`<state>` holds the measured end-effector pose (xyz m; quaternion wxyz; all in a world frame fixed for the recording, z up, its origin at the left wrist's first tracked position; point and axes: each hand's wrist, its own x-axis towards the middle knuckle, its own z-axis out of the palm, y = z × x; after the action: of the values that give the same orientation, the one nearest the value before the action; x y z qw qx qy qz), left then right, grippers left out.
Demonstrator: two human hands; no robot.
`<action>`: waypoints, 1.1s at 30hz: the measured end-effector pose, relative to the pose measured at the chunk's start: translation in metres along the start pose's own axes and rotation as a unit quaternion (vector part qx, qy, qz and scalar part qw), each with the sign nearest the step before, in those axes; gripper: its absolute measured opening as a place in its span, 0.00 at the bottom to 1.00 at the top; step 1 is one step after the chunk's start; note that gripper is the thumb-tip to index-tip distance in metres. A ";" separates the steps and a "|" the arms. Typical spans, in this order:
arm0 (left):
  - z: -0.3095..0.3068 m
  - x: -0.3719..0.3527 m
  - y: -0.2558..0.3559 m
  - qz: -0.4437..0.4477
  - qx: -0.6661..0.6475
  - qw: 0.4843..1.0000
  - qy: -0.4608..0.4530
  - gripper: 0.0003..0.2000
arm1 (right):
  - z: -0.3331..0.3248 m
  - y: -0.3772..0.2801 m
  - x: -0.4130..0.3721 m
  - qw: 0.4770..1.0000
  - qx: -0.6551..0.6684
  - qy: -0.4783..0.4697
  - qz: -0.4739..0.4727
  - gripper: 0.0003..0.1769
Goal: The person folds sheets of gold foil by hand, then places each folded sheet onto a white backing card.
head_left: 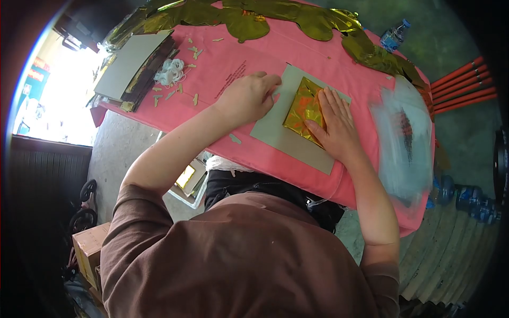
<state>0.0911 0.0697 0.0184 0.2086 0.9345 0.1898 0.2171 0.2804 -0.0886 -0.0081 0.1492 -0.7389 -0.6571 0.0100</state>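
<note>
My right hand (338, 121) lies flat, fingers stretched out, on the right part of a folded gold foil sheet (303, 108). Beneath the foil is a grey cardboard sheet (270, 127), set at a slant on the pink tablecloth. At the cardboard's left edge is my left hand (248, 98), its fingers curled in. Whatever those fingers may hold is hidden. Printed dark text shows on the cloth left of this hand.
A stack of grey boards (130, 69) stands at the left, beside white string (170, 72) and small scattered pale pieces. Gold foil balloons (254, 26) line the far edge. Clear plastic film (403, 138) and a water bottle (395, 36) are at the right.
</note>
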 end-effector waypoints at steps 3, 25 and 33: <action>-0.009 -0.003 0.007 -0.059 -0.009 0.998 -0.038 0.07 | 0.000 0.000 0.000 1.000 -0.005 -0.001 -0.001 0.41; -0.027 -0.001 0.014 -0.103 -0.016 0.989 -0.108 0.11 | 0.000 0.001 0.000 1.000 -0.014 0.003 -0.004 0.41; -0.014 0.001 0.023 -0.115 -0.004 0.991 -0.073 0.07 | 0.001 0.000 0.001 1.000 -0.011 -0.001 0.002 0.41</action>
<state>0.0913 0.0548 0.0412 0.2497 0.9189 0.2796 0.1231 0.2806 -0.0873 -0.0087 0.1407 -0.7417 -0.6558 0.0037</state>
